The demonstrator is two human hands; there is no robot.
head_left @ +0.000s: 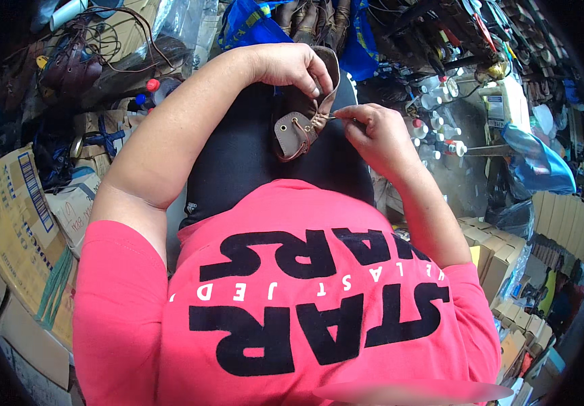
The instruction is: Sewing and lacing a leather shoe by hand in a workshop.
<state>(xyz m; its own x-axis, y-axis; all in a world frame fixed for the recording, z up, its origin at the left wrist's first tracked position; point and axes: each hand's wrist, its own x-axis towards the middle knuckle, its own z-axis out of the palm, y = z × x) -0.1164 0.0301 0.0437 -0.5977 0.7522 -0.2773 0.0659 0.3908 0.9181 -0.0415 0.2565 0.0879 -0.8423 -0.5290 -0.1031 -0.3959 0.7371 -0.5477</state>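
Observation:
A brown leather shoe rests over my lap, its eyeleted flap and thin brown lace facing me. My left hand is closed on the shoe's upper edge, thumb and fingers pinching the leather. To the right of the shoe, my right hand pinches a thin, light-coloured tool like a needle or awl. Its tip meets the leather beside the lace; the exact kind is too small to make out. The shoe's far end is partly hidden behind my left hand.
Blue bags with brown leather pieces lie beyond my knees. Several small bottles stand on the floor at right. Cardboard boxes are stacked at left, near tangled cords and dark leather. A light-blue plastic bag lies at far right.

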